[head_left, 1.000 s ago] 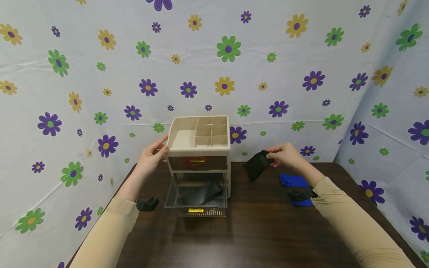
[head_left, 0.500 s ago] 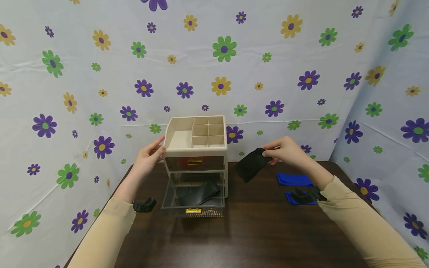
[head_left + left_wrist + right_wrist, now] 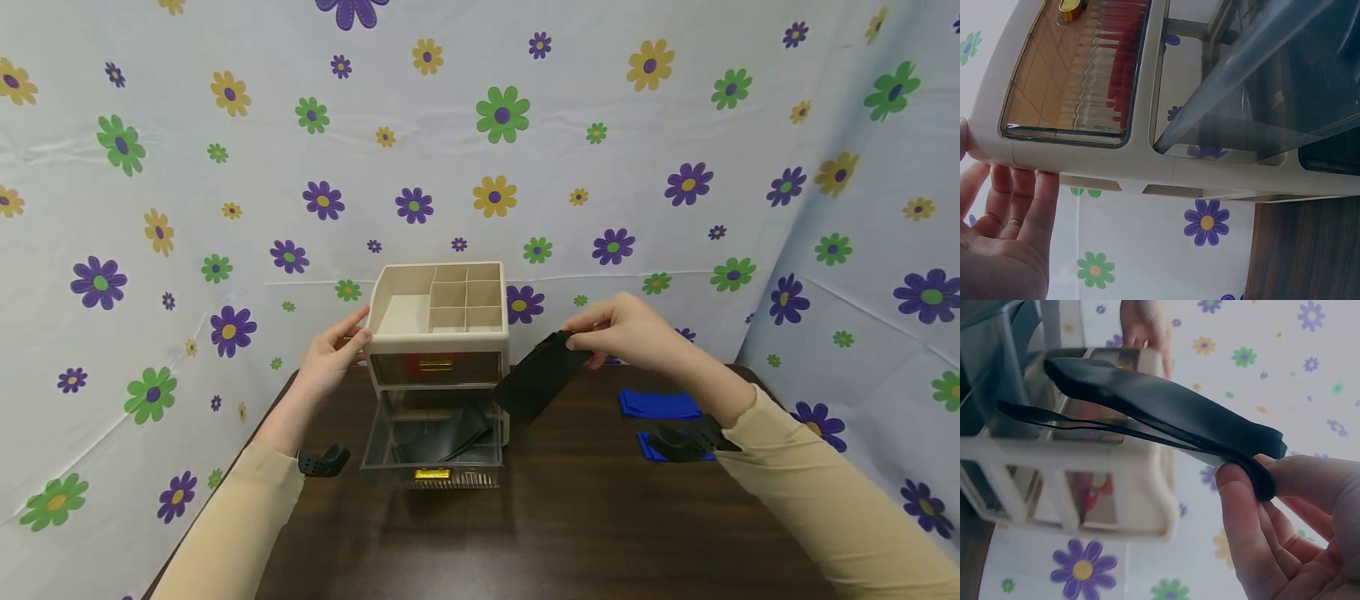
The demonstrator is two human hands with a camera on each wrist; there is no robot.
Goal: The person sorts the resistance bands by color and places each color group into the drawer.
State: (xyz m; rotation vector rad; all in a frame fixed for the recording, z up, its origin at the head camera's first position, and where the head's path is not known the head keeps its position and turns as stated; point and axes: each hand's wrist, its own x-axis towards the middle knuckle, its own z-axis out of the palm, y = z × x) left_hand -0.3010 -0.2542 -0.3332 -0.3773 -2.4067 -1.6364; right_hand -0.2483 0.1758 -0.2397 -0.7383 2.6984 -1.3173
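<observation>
In the head view, a small cream drawer unit [image 3: 441, 340] stands on the table. My left hand [image 3: 330, 358] rests against its upper left side, fingertips on the side wall and thumb at the front corner in the left wrist view. Its clear lower drawer [image 3: 390, 475] is pulled out, with a folded black band [image 3: 442, 437] inside. My right hand [image 3: 626, 333] pinches another black band [image 3: 536, 379] between thumb and fingers, right of the unit. This band [image 3: 1179, 409] is flat, flexible and looped over in the right wrist view, its free end pointing to the drawer.
Two folded blue bands [image 3: 660, 405] lie on the dark wooden table [image 3: 585, 517] at right, one partly behind my wrist strap. The upper drawer [image 3: 438, 367] is closed, with something red inside. Divided compartments [image 3: 468, 296] top the unit. A flowered cloth [image 3: 570, 108] hangs behind.
My right hand has moved left with the black band, bringing its free end beside the open drawer. My left hand has stayed at the unit's side.
</observation>
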